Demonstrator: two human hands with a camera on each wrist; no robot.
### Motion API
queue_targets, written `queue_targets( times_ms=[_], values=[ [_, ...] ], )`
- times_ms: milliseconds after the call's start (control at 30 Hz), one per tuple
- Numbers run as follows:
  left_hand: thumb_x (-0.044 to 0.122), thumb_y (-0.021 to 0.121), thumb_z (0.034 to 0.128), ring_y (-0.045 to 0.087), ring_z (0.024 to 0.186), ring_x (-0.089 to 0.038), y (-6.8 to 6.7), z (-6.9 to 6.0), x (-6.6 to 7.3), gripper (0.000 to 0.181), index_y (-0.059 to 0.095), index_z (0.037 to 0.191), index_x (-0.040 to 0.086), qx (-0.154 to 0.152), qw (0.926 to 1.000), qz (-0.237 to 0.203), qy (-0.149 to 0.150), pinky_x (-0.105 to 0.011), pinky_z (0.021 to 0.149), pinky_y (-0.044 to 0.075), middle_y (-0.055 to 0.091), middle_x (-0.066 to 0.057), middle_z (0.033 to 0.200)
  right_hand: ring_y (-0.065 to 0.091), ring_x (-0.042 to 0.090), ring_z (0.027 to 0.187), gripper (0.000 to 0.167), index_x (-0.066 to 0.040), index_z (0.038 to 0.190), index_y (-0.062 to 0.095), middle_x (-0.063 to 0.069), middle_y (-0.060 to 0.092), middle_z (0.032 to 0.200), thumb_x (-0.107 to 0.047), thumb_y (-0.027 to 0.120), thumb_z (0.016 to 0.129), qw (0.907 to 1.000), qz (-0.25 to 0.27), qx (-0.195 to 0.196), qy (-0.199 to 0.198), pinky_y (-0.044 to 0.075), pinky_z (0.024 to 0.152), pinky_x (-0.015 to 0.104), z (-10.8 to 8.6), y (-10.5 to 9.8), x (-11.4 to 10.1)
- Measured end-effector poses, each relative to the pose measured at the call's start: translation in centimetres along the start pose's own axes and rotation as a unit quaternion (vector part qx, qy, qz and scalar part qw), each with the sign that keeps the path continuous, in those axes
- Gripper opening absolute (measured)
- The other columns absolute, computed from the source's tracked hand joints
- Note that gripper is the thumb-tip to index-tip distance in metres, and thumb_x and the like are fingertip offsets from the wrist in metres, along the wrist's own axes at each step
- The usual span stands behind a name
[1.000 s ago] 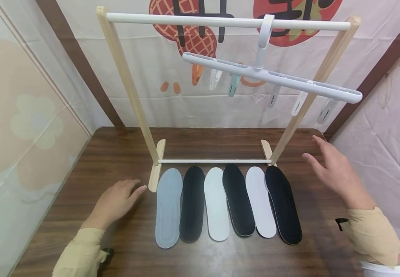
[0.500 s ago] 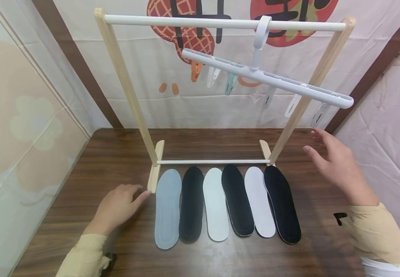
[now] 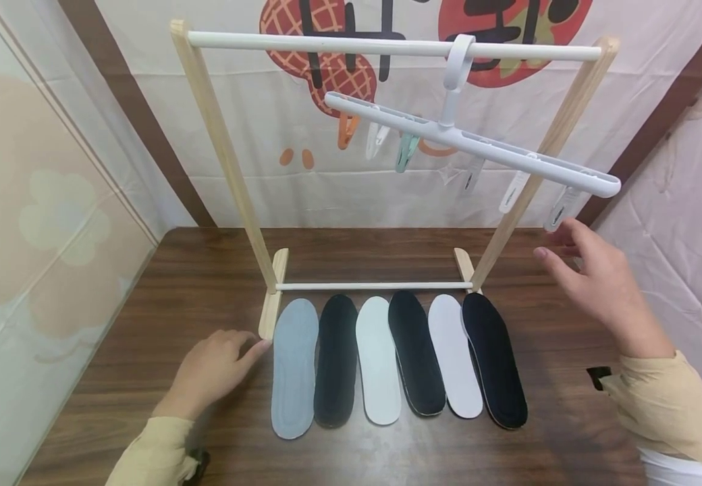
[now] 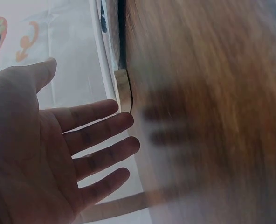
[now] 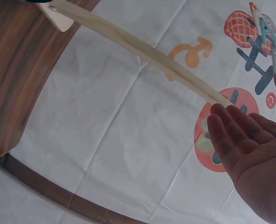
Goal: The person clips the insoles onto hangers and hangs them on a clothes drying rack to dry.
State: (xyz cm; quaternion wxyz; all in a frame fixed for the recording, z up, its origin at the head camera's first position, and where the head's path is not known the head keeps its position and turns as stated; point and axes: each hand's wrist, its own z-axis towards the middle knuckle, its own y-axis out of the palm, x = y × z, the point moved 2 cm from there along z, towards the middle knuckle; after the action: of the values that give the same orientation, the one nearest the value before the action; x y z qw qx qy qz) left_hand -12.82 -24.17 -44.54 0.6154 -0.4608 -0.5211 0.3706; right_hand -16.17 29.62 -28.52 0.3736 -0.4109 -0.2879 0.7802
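Note:
Several insoles lie side by side on the table: a grey one [image 3: 294, 368] at the left, then dark, white, dark, white, and a black one [image 3: 495, 361] at the right. My left hand [image 3: 212, 368] is beside the grey insole with nothing in it; its fingers are spread in the left wrist view [image 4: 49, 144]. My right hand [image 3: 600, 283] is raised at the right, by the lowest clear clip [image 3: 561, 208] of the white hanger [image 3: 478, 145]; whether it touches the clip I cannot tell. In the right wrist view the right hand [image 5: 254, 154] has relaxed, empty fingers.
A wooden rack [image 3: 223, 148] stands behind the insoles, with the hanger hooked on its white top rod [image 3: 327, 44] and tilted down to the right. Orange [image 3: 347, 131], green [image 3: 407, 152] and clear clips hang from it. A printed cloth [image 3: 339, 196] covers the wall behind.
My right hand has risen toward the hanger's right end and its fingers have bent more. My left hand has shifted slightly right, toward the grey insole. The insoles have not moved.

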Motion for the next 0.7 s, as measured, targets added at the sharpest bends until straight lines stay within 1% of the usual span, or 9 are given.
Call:
queue_targets(
  times_ms=[33,100,167,200,267,400,467,567,700],
  values=[
    [0.067,0.040,0.1007,0.065,0.109,-0.042,0.0,0.0,0.1,0.072,0.071,0.118,0.004,0.001,1.0000,0.000,0.000,-0.061,0.090,0.049,0.071,-0.017,0.115,0.068,0.008,0.094,0.030,-0.002,0.119,0.058,0.016,0.069,0.110,-0.014,0.070,0.094,1.0000,0.006,-0.001,0.002,0.037,0.081,0.003,0.1,-0.1,0.0],
    [0.066,0.039,0.1010,0.065,0.109,-0.041,0.0,0.0,0.2,0.072,0.072,0.117,0.004,0.002,1.0000,0.000,0.000,-0.061,0.090,0.049,0.072,-0.017,0.114,0.059,-0.011,0.092,0.033,-0.002,0.122,0.058,0.016,0.068,0.109,-0.013,0.071,0.094,0.9998,0.018,-0.005,0.004,0.036,0.083,0.001,0.3,-0.2,0.0],
    [0.065,0.039,0.1015,0.065,0.107,-0.040,0.0,0.0,0.4,0.071,0.072,0.116,0.004,0.002,1.0000,-0.001,-0.001,-0.060,0.089,0.049,0.072,-0.016,0.112,0.049,-0.021,0.091,0.034,-0.001,0.122,0.058,0.016,0.067,0.108,-0.011,0.072,0.093,0.9995,0.030,-0.008,0.004,0.036,0.085,0.000,0.4,-0.3,-0.1],
    [0.065,0.040,0.1017,0.066,0.106,-0.040,0.1,0.0,0.4,0.070,0.072,0.116,0.004,0.002,1.0000,-0.001,-0.001,-0.060,0.089,0.049,0.072,-0.015,0.111,0.049,-0.022,0.091,0.035,0.000,0.123,0.057,0.015,0.066,0.107,-0.010,0.072,0.093,0.9994,0.034,-0.009,0.003,0.036,0.085,0.000,0.5,-0.4,-0.1],
    [0.062,0.042,0.1021,0.067,0.103,-0.039,0.1,0.0,0.6,0.067,0.073,0.114,0.005,0.002,1.0000,-0.001,0.000,-0.059,0.087,0.050,0.073,-0.014,0.108,0.050,-0.022,0.090,0.036,-0.002,0.124,0.058,0.007,0.065,0.104,-0.011,0.073,0.093,0.9992,0.036,-0.011,0.012,0.036,0.085,0.001,0.6,-0.5,-0.1],
    [0.059,0.044,0.1032,0.068,0.100,-0.037,0.3,0.0,0.8,0.062,0.073,0.113,0.005,0.003,1.0000,0.003,0.003,-0.058,0.085,0.051,0.073,-0.012,0.105,0.052,-0.024,0.087,0.038,-0.006,0.123,0.058,-0.017,0.061,0.099,-0.014,0.076,0.091,0.9981,0.045,-0.021,0.037,0.037,0.082,0.002,0.8,-0.9,-0.4],
    [0.058,0.043,0.1036,0.068,0.100,-0.037,0.3,-0.1,0.8,0.062,0.073,0.113,0.005,0.004,1.0000,0.005,0.004,-0.058,0.085,0.051,0.073,-0.012,0.104,0.053,-0.024,0.086,0.040,-0.009,0.124,0.058,-0.025,0.059,0.096,-0.016,0.078,0.090,0.9968,0.053,-0.030,0.052,0.038,0.080,0.003,1.0,-1.1,-0.6],
    [0.058,0.042,0.1040,0.068,0.100,-0.037,0.4,-0.2,1.0,0.062,0.073,0.112,0.005,0.006,1.0000,0.004,0.004,-0.058,0.086,0.051,0.073,-0.012,0.105,0.057,-0.020,0.087,0.045,-0.011,0.129,0.057,-0.029,0.059,0.100,-0.018,0.079,0.090,0.9941,0.074,-0.041,0.068,0.041,0.077,0.004,1.3,-1.3,-1.0],
    [0.060,0.040,0.1040,0.068,0.102,-0.036,0.5,-0.2,1.1,0.064,0.073,0.112,0.006,0.006,1.0000,0.004,0.003,-0.057,0.087,0.051,0.074,-0.011,0.106,0.060,-0.015,0.091,0.050,-0.008,0.136,0.054,-0.024,0.061,0.114,-0.015,0.076,0.092,0.9915,0.107,-0.037,0.064,0.044,0.078,0.004,1.6,-1.6,-1.4]
  ],
)
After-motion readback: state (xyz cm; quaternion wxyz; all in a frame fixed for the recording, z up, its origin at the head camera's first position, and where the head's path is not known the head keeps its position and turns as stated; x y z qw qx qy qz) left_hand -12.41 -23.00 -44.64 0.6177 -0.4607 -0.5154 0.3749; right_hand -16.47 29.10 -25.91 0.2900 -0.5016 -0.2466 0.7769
